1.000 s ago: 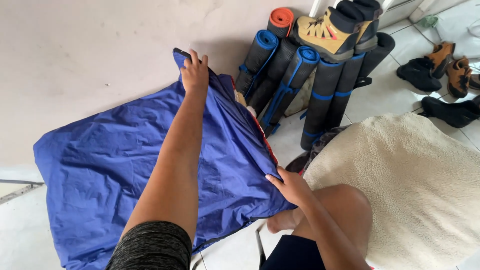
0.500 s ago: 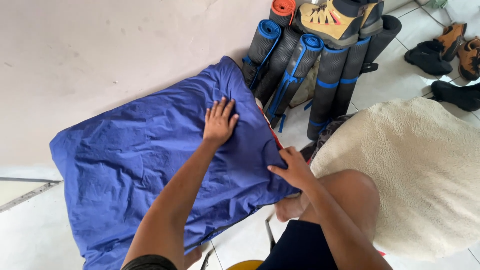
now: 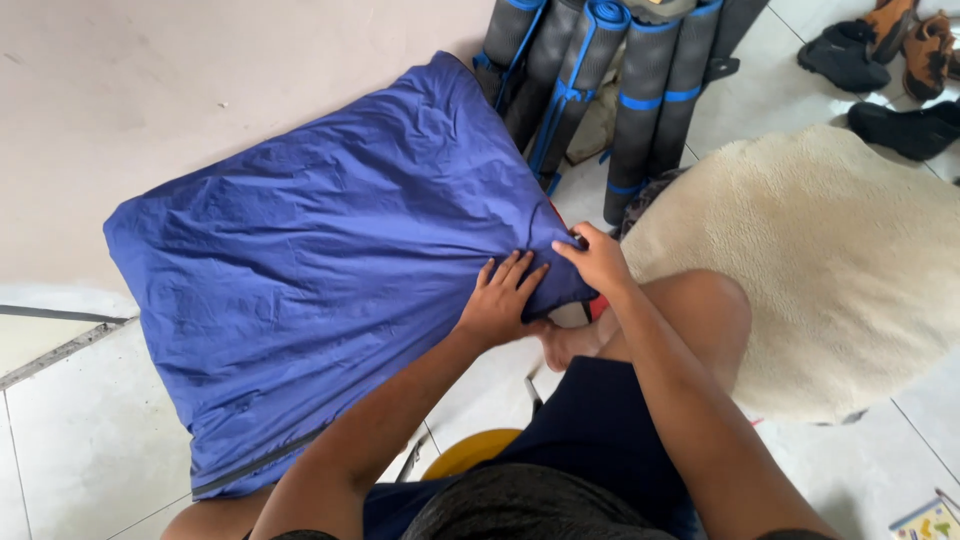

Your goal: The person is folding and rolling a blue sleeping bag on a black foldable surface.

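I am watching both hands working at the near right corner of the blue bag [image 3: 330, 250], a big nylon sleeping bag lying folded on the tiled floor [image 3: 80, 440] with its far edge against the wall [image 3: 200, 70]. Left hand [image 3: 503, 300] is pressing flat on the fabric, fingers spread and not gripping. Right hand [image 3: 598, 258] is pinching the corner, fingers closed on the cloth where a red lining edge is showing.

Judging by how it lies: the bag is looking folded over into a rough rectangle, top surface wrinkled but mostly flattened; the corner edges are being lined up. No rolling or stuffing is showing yet.

Around it: rolled mats [image 3: 600, 90], dark with blue straps, are standing against the wall just beyond the bag. A cream fleece [image 3: 830, 260] is lying to the right, shoes [image 3: 900, 60] past it.

Packages and labels: only a small colourful printed card [image 3: 930, 522] at the bottom right corner, too small to make out.
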